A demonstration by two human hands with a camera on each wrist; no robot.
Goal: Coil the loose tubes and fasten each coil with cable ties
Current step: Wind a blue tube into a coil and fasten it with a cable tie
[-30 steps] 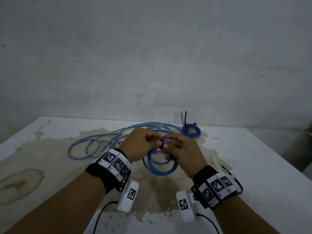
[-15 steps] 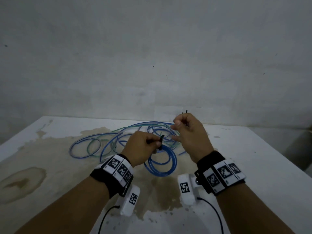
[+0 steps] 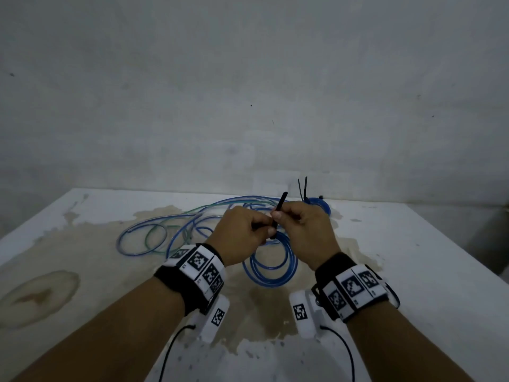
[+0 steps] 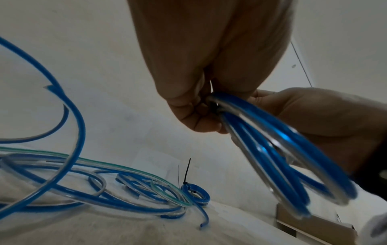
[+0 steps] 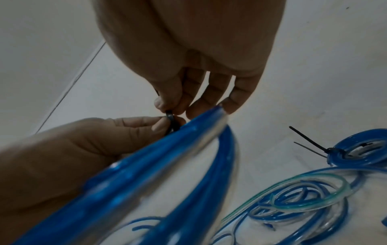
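Both hands meet above the middle of the white, stained table (image 3: 413, 244), held clear of its surface. The left hand (image 3: 239, 238) has its fingers curled, pinching the top of a blue tube coil (image 3: 271, 267) together with the head end of a black cable tie (image 3: 278, 213); the coil hangs down from that grip toward the tabletop. In the left wrist view the bundled strands (image 4: 282, 149) fan away from the pinch point. The right hand (image 3: 305, 230) is closed too, thumb and forefinger nipping the tie's strap, whose free tail sticks up and away past the knuckles. In the right wrist view the black loop of the tie (image 5: 172, 121) sits tight between the two sets of fingertips, with the other right fingers (image 5: 236, 96) loosely bent beside the coil (image 5: 146, 174).

Behind the hands, loose tubes (image 3: 170, 232), blue with some green-tinted clear ones, sprawl across the left-centre of the table, reaching toward its back edge. A small finished coil (image 3: 319, 204) lies near that back edge, just right of the hands, with two black tie tails (image 3: 303, 187) standing up from it against the grey wall (image 3: 248, 92). The table's right side and near left side are bare surface, and its right edge drops off well apart from the hands.
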